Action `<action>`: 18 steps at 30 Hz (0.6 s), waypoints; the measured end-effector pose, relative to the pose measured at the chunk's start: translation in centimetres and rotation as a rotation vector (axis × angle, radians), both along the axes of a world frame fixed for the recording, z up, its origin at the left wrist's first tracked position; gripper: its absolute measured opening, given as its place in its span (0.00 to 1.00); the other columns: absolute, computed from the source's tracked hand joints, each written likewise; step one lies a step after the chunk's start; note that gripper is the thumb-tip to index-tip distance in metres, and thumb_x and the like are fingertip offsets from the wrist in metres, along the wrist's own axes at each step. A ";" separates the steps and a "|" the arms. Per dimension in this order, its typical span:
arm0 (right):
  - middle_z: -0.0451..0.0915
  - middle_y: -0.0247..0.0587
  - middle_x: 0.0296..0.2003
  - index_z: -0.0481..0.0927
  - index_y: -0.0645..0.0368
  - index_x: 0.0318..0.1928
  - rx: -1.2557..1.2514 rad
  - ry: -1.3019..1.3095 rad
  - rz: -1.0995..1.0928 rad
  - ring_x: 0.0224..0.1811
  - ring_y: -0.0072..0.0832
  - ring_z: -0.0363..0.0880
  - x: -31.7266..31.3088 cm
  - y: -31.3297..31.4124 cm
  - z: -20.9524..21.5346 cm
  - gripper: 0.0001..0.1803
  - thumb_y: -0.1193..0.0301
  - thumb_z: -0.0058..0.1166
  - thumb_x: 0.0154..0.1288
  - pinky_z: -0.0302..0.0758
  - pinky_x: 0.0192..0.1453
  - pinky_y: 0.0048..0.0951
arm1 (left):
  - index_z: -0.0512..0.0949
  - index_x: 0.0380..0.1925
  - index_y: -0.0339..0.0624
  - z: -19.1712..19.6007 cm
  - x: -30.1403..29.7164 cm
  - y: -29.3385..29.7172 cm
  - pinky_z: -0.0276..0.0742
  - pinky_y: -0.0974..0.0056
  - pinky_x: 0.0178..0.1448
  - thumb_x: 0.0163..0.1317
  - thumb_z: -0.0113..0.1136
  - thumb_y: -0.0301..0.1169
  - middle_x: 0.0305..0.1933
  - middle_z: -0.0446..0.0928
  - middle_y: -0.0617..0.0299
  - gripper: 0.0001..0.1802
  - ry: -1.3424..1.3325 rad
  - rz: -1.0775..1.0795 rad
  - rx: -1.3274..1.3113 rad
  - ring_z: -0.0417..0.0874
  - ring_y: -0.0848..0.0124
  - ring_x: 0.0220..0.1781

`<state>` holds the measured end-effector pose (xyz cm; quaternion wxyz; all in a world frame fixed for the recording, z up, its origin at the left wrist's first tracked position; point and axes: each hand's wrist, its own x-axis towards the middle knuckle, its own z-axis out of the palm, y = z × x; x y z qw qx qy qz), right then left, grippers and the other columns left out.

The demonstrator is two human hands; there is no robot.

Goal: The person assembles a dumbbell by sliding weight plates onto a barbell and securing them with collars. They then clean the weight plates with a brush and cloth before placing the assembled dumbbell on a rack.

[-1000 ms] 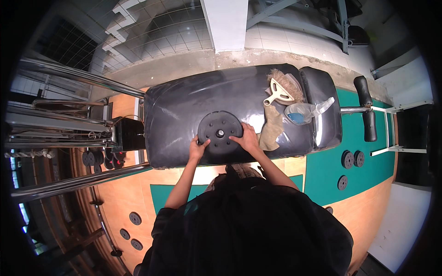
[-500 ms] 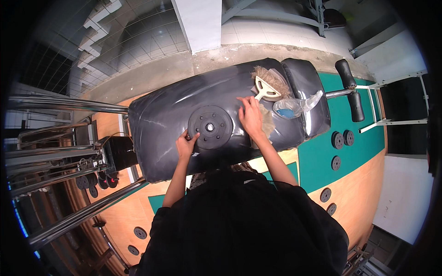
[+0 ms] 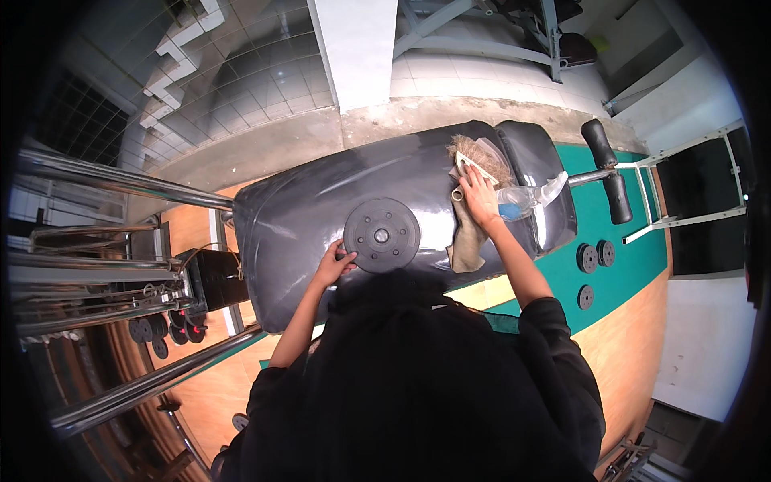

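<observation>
A round black weight plate with a ring of small holes lies flat on the black padded bench. My left hand grips the plate's near-left rim, fingers on its edge. Farther right, my right hand is closed over the cream handle of a brush with tan bristles; part of the handle is hidden under the fingers. Below that hand a beige cloth lies crumpled. Just right of it, a clear spray bottle with blue liquid rests on its side.
The bench pad spans the middle, with leg rollers beyond its right end. Several small weight plates lie on the green mat. Chrome bars and a machine's weight stack stand at left.
My right hand has moved right and away from me, from beside the plate onto the brush handle. My left hand stays at the plate's rim. The view has shifted slightly.
</observation>
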<state>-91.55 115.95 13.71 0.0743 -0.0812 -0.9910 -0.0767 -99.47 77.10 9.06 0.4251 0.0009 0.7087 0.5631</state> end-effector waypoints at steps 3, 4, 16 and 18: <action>0.61 0.45 0.60 0.69 0.50 0.45 -0.059 -0.081 -0.031 0.67 0.38 0.54 -0.2 -0.4 0.6 0.13 0.72 0.43 0.58 0.60 0.62 0.42 | 0.56 0.62 0.46 -1.0 0.5 -1.1 0.77 0.73 0.34 0.56 0.59 0.23 0.49 0.64 0.58 0.34 -0.071 0.030 0.109 0.83 0.68 0.35; 0.61 0.46 0.60 0.69 0.50 0.45 -0.090 -0.112 -0.054 0.67 0.38 0.54 -0.1 -0.6 0.9 0.13 0.72 0.43 0.58 0.60 0.62 0.42 | 0.56 0.61 0.46 -1.0 0.8 -1.1 0.77 0.73 0.33 0.56 0.60 0.22 0.49 0.64 0.58 0.34 -0.064 0.048 0.127 0.82 0.68 0.35; 0.71 0.46 0.53 0.73 0.54 0.43 -0.317 0.462 -0.017 0.52 0.45 0.72 -0.1 -5.3 8.4 0.20 0.83 0.53 0.46 0.71 0.52 0.35 | 0.59 0.59 0.48 -4.1 1.8 -0.6 0.80 0.69 0.34 0.53 0.59 0.15 0.49 0.64 0.57 0.34 0.138 0.105 0.096 0.82 0.64 0.35; 0.76 0.43 0.44 0.75 0.55 0.40 -0.680 0.458 -0.076 0.44 0.40 0.77 0.1 -8.3 10.9 0.15 0.81 0.52 0.49 0.72 0.45 0.32 | 0.61 0.58 0.46 -4.0 2.0 -0.6 0.79 0.70 0.34 0.53 0.58 0.15 0.48 0.66 0.57 0.33 0.171 0.139 0.086 0.82 0.66 0.35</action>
